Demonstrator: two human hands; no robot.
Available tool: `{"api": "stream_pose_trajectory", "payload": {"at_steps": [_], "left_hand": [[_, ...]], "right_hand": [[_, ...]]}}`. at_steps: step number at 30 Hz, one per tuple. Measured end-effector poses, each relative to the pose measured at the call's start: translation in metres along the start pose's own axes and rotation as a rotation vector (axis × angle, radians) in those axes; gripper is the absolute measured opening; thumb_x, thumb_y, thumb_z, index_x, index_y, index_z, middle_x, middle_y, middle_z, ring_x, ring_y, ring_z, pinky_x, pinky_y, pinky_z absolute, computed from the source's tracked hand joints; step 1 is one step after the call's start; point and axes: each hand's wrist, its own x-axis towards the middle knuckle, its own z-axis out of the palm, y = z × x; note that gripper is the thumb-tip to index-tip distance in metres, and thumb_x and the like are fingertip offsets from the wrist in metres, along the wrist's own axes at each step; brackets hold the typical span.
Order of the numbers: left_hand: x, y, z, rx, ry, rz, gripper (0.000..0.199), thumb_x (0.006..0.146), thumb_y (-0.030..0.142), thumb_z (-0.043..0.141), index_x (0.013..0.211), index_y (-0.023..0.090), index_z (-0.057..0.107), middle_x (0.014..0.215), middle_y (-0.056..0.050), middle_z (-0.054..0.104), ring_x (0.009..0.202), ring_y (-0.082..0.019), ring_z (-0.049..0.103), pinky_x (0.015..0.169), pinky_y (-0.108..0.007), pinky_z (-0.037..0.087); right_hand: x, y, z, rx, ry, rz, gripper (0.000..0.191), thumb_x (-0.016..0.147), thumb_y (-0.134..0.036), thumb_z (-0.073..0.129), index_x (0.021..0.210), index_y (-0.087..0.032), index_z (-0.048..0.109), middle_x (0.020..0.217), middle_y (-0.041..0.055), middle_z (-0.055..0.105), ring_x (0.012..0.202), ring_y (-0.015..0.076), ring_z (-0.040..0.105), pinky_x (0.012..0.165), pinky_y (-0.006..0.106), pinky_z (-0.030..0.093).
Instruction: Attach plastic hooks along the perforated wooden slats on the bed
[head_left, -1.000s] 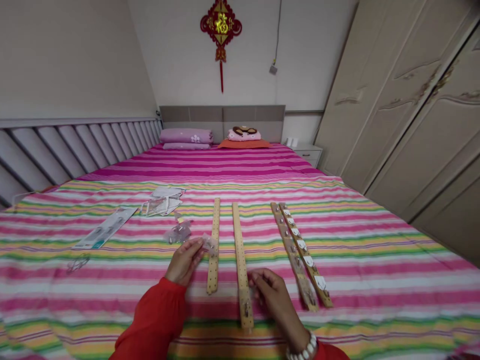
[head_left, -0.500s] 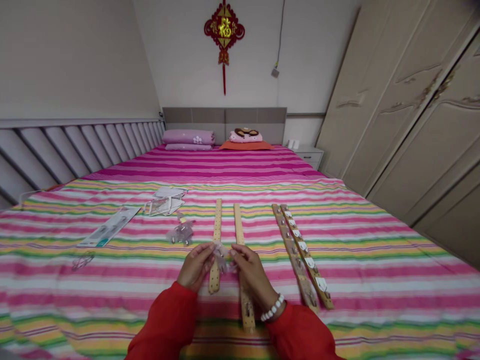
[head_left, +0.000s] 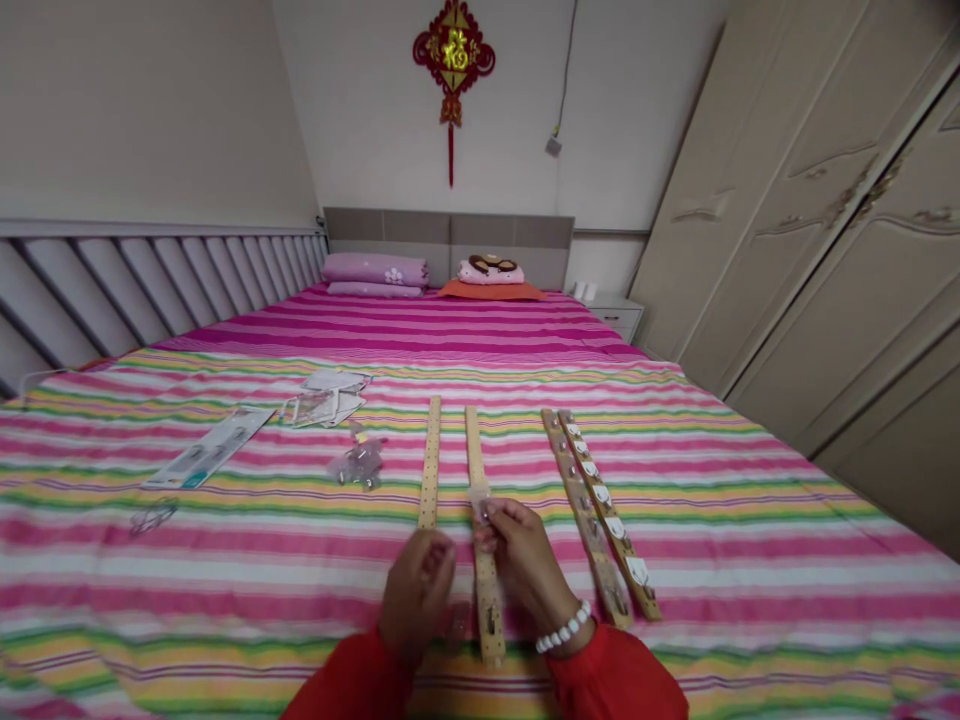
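Note:
My right hand (head_left: pixel 529 555), wearing a white bead bracelet, pinches a clear adhesive hook (head_left: pixel 478 497) over the middle of a wooden strip (head_left: pixel 474 450). A metal hook (head_left: pixel 492 620) sits near that strip's close end. My left hand (head_left: pixel 420 590) is curled beside the near end of a second wooden strip (head_left: pixel 431 460) with small holes; whatever its fingers hold, if anything, is hidden. A faint clear piece (head_left: pixel 459 620) shows between the hands. To the left lies a pile of clear hooks (head_left: pixel 360 464).
At right lie a strip with clear hooks (head_left: pixel 574 475) and one with white hooks (head_left: pixel 619 530). Further left are a long hook package (head_left: pixel 214 447), papers and packets (head_left: pixel 330 400), and a thin tangled loop (head_left: pixel 154 515). Everything rests on a striped bedsheet (head_left: pixel 300 600).
My hands have parted. The right hand has brought the clear hook over the right-middle strip, while the left hand has drawn down toward me and curled. A faint clear piece now shows below.

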Motion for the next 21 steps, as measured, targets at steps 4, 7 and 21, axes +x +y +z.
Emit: {"api": "stream_pose_trajectory", "payload": {"at_steps": [4, 7, 21], "left_hand": [[-0.04, -0.054, 0.01, 0.314, -0.042, 0.301, 0.019, 0.076, 0.025, 0.057, 0.093, 0.027, 0.067, 0.094, -0.008, 0.069, 0.093, -0.023, 0.063, 0.088, -0.036, 0.049], [-0.051, -0.085, 0.015, 0.441, -0.063, 0.345, 0.034, 0.075, 0.022, 0.058, 0.107, 0.028, 0.066, 0.108, -0.01, 0.068, 0.103, -0.026, 0.062, 0.093, -0.04, 0.049], [-0.007, -0.016, -0.049, 0.287, 0.076, 0.193, 0.037, 0.078, 0.045, 0.06, 0.106, 0.022, 0.066, 0.086, -0.004, 0.072, 0.068, -0.016, 0.066, 0.06, -0.025, 0.055]], "right_hand": [[-0.01, -0.008, -0.012, -0.037, 0.032, -0.014, 0.031, 0.059, -0.041, 0.08, 0.065, -0.014, 0.066, 0.061, 0.0021, 0.065, 0.048, 0.0103, 0.055, 0.046, 0.022, 0.042], [-0.015, -0.008, -0.014, -0.044, 0.052, -0.004, 0.032, 0.057, -0.043, 0.08, 0.064, -0.014, 0.066, 0.061, 0.0026, 0.065, 0.048, 0.0103, 0.055, 0.045, 0.022, 0.041], [-0.024, -0.004, -0.025, 0.074, 0.069, 0.054, 0.029, 0.058, -0.037, 0.08, 0.068, -0.013, 0.067, 0.057, 0.0011, 0.064, 0.048, 0.0109, 0.056, 0.046, 0.021, 0.042]]}}
